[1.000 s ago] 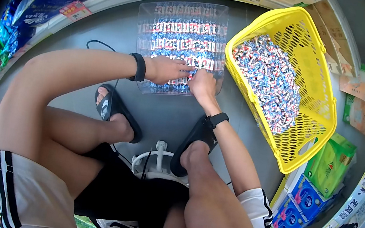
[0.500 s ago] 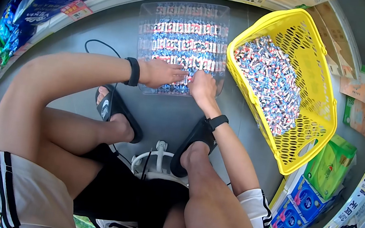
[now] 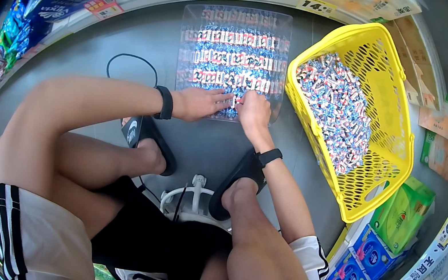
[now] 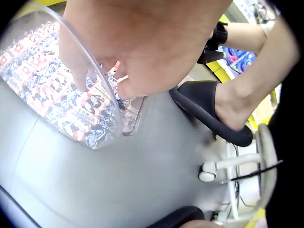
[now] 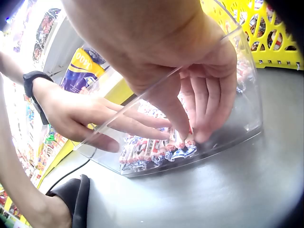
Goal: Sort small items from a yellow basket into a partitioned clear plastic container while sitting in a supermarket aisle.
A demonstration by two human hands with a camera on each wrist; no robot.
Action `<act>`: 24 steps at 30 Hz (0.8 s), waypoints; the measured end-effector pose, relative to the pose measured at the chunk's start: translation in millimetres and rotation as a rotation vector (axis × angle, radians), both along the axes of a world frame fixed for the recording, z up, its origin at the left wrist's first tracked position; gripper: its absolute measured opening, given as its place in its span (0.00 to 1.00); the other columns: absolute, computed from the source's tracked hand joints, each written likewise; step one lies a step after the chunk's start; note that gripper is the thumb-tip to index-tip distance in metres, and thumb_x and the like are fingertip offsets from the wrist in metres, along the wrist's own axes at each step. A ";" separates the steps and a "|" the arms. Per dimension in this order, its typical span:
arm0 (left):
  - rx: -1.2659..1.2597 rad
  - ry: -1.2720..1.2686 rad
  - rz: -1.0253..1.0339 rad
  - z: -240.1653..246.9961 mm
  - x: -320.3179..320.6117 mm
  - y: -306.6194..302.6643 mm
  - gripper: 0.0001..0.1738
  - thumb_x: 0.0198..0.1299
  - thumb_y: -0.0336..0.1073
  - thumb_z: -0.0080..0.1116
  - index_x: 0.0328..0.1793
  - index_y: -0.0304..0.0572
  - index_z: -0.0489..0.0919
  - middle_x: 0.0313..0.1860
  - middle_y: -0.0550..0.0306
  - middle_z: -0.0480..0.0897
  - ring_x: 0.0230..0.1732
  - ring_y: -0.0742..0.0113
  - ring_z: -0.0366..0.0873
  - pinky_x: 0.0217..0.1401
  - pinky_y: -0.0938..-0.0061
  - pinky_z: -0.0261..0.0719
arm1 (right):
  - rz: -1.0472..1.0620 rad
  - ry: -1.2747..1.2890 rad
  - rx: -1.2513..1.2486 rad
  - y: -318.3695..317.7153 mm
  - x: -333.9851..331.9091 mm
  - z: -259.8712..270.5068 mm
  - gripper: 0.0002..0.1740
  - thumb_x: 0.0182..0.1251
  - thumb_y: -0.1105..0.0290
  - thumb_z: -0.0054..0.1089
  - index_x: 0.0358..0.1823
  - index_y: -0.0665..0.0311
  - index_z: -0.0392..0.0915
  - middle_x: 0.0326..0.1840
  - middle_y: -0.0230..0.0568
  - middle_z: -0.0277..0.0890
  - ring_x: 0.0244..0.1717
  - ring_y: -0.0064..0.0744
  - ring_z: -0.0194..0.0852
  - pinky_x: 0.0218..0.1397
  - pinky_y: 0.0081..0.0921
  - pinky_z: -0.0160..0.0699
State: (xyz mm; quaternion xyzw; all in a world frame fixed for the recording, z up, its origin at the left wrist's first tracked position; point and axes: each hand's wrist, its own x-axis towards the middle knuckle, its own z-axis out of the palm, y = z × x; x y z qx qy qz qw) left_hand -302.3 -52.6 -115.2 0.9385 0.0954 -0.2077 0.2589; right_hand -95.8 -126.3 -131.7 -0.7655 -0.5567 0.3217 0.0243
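Observation:
A clear plastic box (image 3: 283, 50) on the floor holds wrapped candies (image 3: 239, 60) laid side by side in neat rows. My left hand (image 3: 200, 104) reaches over the box's near side, its fingers extended and touching candies of the nearest row. Beside it, at the right end of that row, my right hand (image 3: 255, 114) pinches a wrapped candy (image 5: 189, 138) between thumb and fingertips, low inside the box. In the left wrist view the left hand itself covers much of the box.
Right of the box stands a yellow basket (image 3: 402, 146) with a heap of loose candies (image 3: 335, 110). Shelves with tissue packs (image 3: 374, 252) line the sides and back. A black cable (image 3: 132, 56) lies on the floor at left; slippered feet and a white stool base (image 3: 193, 193) are near.
My left hand has drawn back toward the box's near wall, uncovering more of the rows. The right hand stays at the row's right end. The head view has shifted slightly.

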 end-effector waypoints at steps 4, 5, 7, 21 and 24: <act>-0.048 -0.030 0.091 -11.1 -0.8 -5.4 0.38 0.70 0.37 0.60 0.84 0.32 0.65 0.88 0.40 0.62 0.85 0.40 0.63 0.80 0.55 0.77 | 0.022 0.041 0.016 1.6 1.5 1.7 0.11 0.62 0.71 0.73 0.42 0.69 0.87 0.42 0.63 0.88 0.47 0.65 0.90 0.50 0.55 0.90; -0.058 -0.059 0.135 -16.6 -1.1 -7.7 0.37 0.72 0.38 0.58 0.85 0.32 0.65 0.87 0.38 0.63 0.85 0.39 0.64 0.80 0.55 0.76 | 0.021 0.049 0.001 2.0 1.9 1.6 0.12 0.62 0.70 0.74 0.43 0.69 0.87 0.42 0.63 0.88 0.47 0.65 0.90 0.50 0.55 0.90; -0.048 -0.097 0.163 -12.6 1.8 -10.8 0.34 0.73 0.39 0.57 0.82 0.31 0.68 0.84 0.37 0.67 0.83 0.38 0.67 0.80 0.54 0.77 | 0.018 0.050 -0.003 1.7 2.1 4.0 0.12 0.62 0.69 0.74 0.43 0.68 0.87 0.43 0.63 0.88 0.47 0.65 0.90 0.50 0.55 0.90; 0.203 -0.175 0.445 -2.5 28.1 -18.9 0.34 0.77 0.42 0.55 0.82 0.25 0.67 0.82 0.32 0.69 0.85 0.35 0.63 0.86 0.54 0.66 | 0.078 -0.124 0.143 11.5 -4.6 24.5 0.10 0.64 0.72 0.69 0.46 0.63 0.90 0.45 0.54 0.90 0.49 0.56 0.90 0.52 0.50 0.89; 0.158 -0.147 0.451 -5.7 28.1 -17.4 0.38 0.79 0.45 0.51 0.86 0.25 0.61 0.85 0.31 0.65 0.88 0.35 0.58 0.88 0.51 0.62 | 0.150 -0.091 0.407 9.4 -0.1 12.1 0.17 0.60 0.75 0.70 0.53 0.65 0.88 0.58 0.54 0.85 0.58 0.52 0.86 0.56 0.45 0.89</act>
